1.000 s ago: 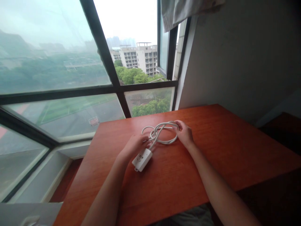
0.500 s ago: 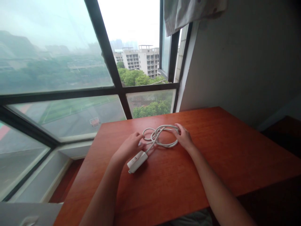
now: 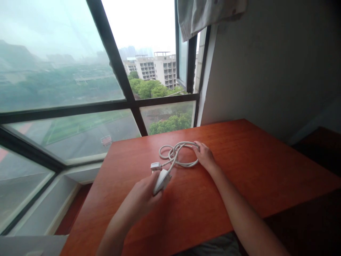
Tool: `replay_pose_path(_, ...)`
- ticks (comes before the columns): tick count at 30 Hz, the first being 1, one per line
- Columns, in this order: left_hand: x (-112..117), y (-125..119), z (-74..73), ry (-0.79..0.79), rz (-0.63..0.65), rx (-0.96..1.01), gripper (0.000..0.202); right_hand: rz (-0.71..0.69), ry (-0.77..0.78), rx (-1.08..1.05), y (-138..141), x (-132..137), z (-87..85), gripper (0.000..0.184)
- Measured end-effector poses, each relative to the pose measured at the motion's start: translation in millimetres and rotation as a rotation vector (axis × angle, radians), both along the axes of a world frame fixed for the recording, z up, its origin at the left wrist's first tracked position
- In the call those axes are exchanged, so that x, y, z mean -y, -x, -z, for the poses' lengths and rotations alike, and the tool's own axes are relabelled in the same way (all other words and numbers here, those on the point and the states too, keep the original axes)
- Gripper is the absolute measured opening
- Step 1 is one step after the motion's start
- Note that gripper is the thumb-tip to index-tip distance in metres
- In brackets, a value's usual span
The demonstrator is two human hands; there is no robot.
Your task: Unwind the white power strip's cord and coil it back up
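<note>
A white power strip (image 3: 162, 179) with a looped white cord (image 3: 176, 153) lies on a reddish wooden table (image 3: 239, 170). My left hand (image 3: 144, 197) is closed around the near end of the strip's socket block and tips it up on its edge. The white plug (image 3: 155, 166) rests on the table just beyond the block. My right hand (image 3: 204, 156) rests on the right side of the cord loops, fingers curled over the strands and pinning them against the table.
A large window with dark frames (image 3: 114, 67) runs along the table's far and left side. A grey wall (image 3: 266, 64) stands to the right, with cloth (image 3: 207, 12) hanging at the top. The floor drops away left of the table edge.
My left hand slid back from the cord to the socket block, gripped it and turned it onto its edge. The plug now lies uncovered. My right hand stayed on the loops.
</note>
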State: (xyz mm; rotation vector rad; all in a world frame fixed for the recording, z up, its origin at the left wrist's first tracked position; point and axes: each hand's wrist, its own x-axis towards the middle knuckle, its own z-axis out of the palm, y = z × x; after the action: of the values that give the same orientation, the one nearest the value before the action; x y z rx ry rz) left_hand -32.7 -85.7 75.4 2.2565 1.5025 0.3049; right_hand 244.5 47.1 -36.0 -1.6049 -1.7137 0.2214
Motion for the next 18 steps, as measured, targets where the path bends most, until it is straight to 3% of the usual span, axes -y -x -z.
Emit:
replay_pose_path(2, -3.1, 0.3, -13.0, -0.096, -0.045, 0.151, 0.033, 0.012, 0.020, 0.042, 0.5, 2.1, -3.8, 0.036)
replay_pose_path(5, -18.3, 0.1, -36.4, -0.318, -0.259, 0.307, 0.044, 0.018, 0.047, 0.103, 1.3, 5.4, -10.6, 0.033)
replay_pose_path(10, -70.9, -9.6, -64.2, -0.668, -0.407, 0.401, 0.054, 0.014, 0.033, 0.193, 4.0, 8.9, -17.1, 0.036)
replay_pose_path(14, -121.0, -33.4, -65.1, -0.617, -0.257, 0.559, 0.035, 0.024, -0.028, 0.259, 6.4, 8.6, -14.5, 0.038)
replay_pose_path(18, -151.5, -70.0, -49.8, -0.512, -0.046, 0.555, 0.032, 0.034, -0.083, 0.254, 7.1, 6.2, -9.7, 0.035)
